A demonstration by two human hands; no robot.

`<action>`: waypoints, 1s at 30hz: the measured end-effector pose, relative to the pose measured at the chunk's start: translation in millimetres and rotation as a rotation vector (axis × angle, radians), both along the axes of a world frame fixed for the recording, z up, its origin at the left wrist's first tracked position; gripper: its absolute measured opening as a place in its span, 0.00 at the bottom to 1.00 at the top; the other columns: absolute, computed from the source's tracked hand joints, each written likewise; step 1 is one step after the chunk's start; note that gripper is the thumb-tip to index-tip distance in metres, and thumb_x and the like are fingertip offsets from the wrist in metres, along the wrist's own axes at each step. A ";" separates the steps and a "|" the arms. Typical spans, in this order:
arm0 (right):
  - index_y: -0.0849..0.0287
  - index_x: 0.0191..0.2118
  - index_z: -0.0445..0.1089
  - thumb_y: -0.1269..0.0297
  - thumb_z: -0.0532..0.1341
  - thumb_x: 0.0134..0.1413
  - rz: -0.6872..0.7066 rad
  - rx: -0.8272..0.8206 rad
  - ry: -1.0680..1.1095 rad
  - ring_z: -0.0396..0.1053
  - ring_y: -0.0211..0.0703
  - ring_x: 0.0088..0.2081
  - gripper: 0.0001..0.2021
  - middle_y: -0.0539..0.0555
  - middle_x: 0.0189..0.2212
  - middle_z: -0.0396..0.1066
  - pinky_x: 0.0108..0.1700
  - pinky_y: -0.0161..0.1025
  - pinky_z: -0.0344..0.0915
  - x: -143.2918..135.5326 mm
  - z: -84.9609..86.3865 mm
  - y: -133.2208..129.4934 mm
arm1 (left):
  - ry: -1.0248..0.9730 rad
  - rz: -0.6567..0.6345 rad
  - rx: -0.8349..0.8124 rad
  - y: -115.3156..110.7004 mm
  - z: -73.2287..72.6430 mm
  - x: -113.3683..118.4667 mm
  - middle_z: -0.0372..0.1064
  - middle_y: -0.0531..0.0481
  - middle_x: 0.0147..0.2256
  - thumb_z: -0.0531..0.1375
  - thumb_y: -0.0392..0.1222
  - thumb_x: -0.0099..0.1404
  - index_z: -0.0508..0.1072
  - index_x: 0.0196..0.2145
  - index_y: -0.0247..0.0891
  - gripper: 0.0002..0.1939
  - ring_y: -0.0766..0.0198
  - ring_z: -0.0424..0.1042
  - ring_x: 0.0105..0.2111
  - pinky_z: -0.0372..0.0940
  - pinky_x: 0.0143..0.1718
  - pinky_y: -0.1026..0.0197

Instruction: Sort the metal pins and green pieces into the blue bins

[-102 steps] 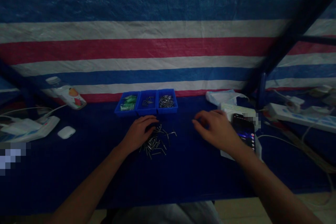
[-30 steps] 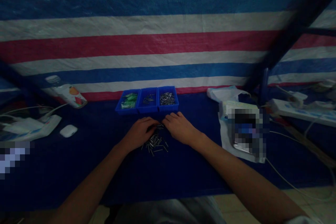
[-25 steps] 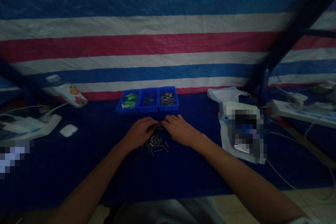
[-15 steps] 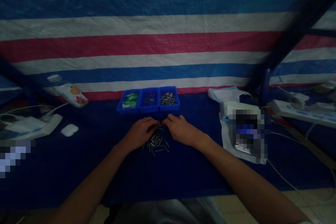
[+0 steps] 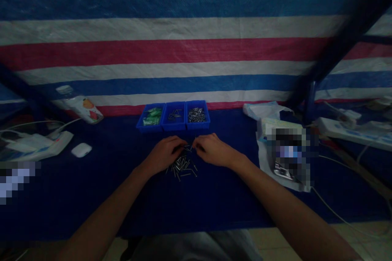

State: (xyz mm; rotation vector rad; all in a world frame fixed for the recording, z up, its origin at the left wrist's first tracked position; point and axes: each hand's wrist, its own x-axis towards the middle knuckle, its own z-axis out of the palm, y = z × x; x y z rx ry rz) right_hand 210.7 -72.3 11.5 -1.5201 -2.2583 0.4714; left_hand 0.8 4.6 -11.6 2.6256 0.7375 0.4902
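Note:
A loose pile of thin metal screws [image 5: 183, 165] lies on the blue table between my forearms. My left hand [image 5: 165, 153] curls at the pile's far left edge, fingers closed; what they pinch is too dark to make out. Opposite it, my right hand [image 5: 216, 149] holds a slim screw [image 5: 192, 147] between thumb and fingertips. A few screws [image 5: 187, 147] show in the gap between the two hands. Behind the hands stand three joined blue trays: the left tray [image 5: 139, 125] with green packets, the middle tray [image 5: 171, 127] with a few screws, the right tray [image 5: 207, 124] with many small metal pieces.
To the left are a bottle [image 5: 87, 110], a white case [image 5: 81, 150] and a power strip [image 5: 58, 147] with cables. A packet [image 5: 284, 124] and a blurred-out device on white wrapping [image 5: 266, 169] lie right. A striped tarp [image 5: 196, 49] hangs behind.
My right hand has drawn slightly to the right, away from my left, and a screw now shows at its fingertips. My left hand has barely moved.

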 end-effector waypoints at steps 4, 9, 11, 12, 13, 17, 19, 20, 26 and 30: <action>0.60 0.38 0.75 0.70 0.58 0.53 -0.066 -0.102 0.396 0.70 0.39 0.33 0.10 0.54 0.34 0.76 0.38 0.38 0.61 0.3 8.4 6.2 | 0.014 -0.002 -0.004 -0.8 1.1 0.1 0.72 0.48 0.41 0.55 0.33 0.68 0.74 0.44 0.40 0.11 0.60 0.72 0.42 0.66 0.45 0.57; 0.60 0.29 0.72 0.57 0.62 0.53 -0.321 -0.308 1.060 0.57 0.31 0.20 0.11 0.50 0.26 0.72 0.24 0.34 0.51 -3.9 14.4 11.5 | -0.021 0.000 -0.009 -2.2 1.5 -0.3 0.72 0.49 0.42 0.54 0.34 0.69 0.74 0.45 0.40 0.10 0.61 0.72 0.42 0.66 0.46 0.57; 0.60 0.23 0.67 0.56 0.60 0.55 -0.410 -0.381 1.166 0.52 0.29 0.18 0.15 0.47 0.19 0.64 0.21 0.34 0.46 -6.5 12.0 13.1 | -0.034 -0.006 -0.016 -1.9 0.9 -0.8 0.72 0.49 0.43 0.54 0.35 0.69 0.73 0.46 0.40 0.11 0.62 0.72 0.42 0.66 0.46 0.58; 0.59 0.21 0.64 0.57 0.60 0.55 -0.429 -0.422 1.178 0.51 0.29 0.17 0.16 0.46 0.16 0.60 0.20 0.34 0.44 -8.2 10.5 14.2 | -0.041 -0.008 -0.020 -1.7 0.4 -1.0 0.72 0.49 0.42 0.54 0.35 0.69 0.73 0.46 0.40 0.11 0.62 0.72 0.42 0.66 0.45 0.58; 0.59 0.19 0.62 0.57 0.60 0.55 -0.431 -0.461 1.174 0.50 0.28 0.16 0.17 0.45 0.15 0.56 0.20 0.34 0.43 -10.3 9.0 15.5 | -0.043 -0.008 -0.023 -1.3 -0.1 -1.2 0.72 0.49 0.42 0.54 0.35 0.69 0.73 0.46 0.40 0.11 0.62 0.72 0.41 0.66 0.45 0.58; 0.60 0.30 0.68 0.54 0.61 0.56 -0.375 -0.503 1.256 0.53 0.28 0.16 0.14 0.48 0.20 0.64 0.19 0.33 0.42 -19.0 6.8 22.4 | -0.048 -0.010 -0.023 -0.4 -1.2 -1.4 0.72 0.48 0.41 0.54 0.35 0.68 0.74 0.45 0.40 0.11 0.62 0.72 0.40 0.66 0.44 0.57; 0.59 0.42 0.69 0.51 0.60 0.57 -0.350 -0.492 1.335 0.56 0.28 0.17 0.16 0.52 0.29 0.71 0.19 0.33 0.43 -19.8 6.9 25.5 | -0.066 0.002 -0.033 -0.4 -0.7 -1.2 0.72 0.48 0.40 0.55 0.35 0.68 0.74 0.45 0.40 0.11 0.62 0.72 0.39 0.66 0.43 0.58; 0.58 0.46 0.68 0.51 0.59 0.57 -0.354 -0.478 1.348 0.57 0.28 0.17 0.17 0.53 0.32 0.72 0.18 0.33 0.44 -18.7 6.4 26.7 | -0.083 0.012 -0.041 -0.5 -0.2 -1.1 0.72 0.49 0.40 0.55 0.35 0.68 0.74 0.45 0.40 0.11 0.63 0.72 0.38 0.67 0.42 0.58; 0.60 0.44 0.70 0.61 0.59 0.57 -0.388 -0.220 0.949 0.58 0.30 0.19 0.12 0.50 0.27 0.70 0.21 0.33 0.52 -6.0 -4.2 25.7 | -0.279 0.138 -0.105 -2.7 5.3 0.9 0.73 0.49 0.38 0.58 0.37 0.66 0.74 0.44 0.40 0.09 0.62 0.73 0.37 0.68 0.41 0.58; 0.59 0.46 0.72 0.68 0.59 0.56 -0.167 0.033 0.576 0.65 0.34 0.28 0.12 0.52 0.34 0.73 0.32 0.35 0.62 -10.9 -6.3 15.9 | -0.470 0.186 -0.361 -5.9 5.9 3.3 0.74 0.49 0.38 0.60 0.40 0.65 0.68 0.49 0.39 0.15 0.60 0.76 0.40 0.69 0.45 0.53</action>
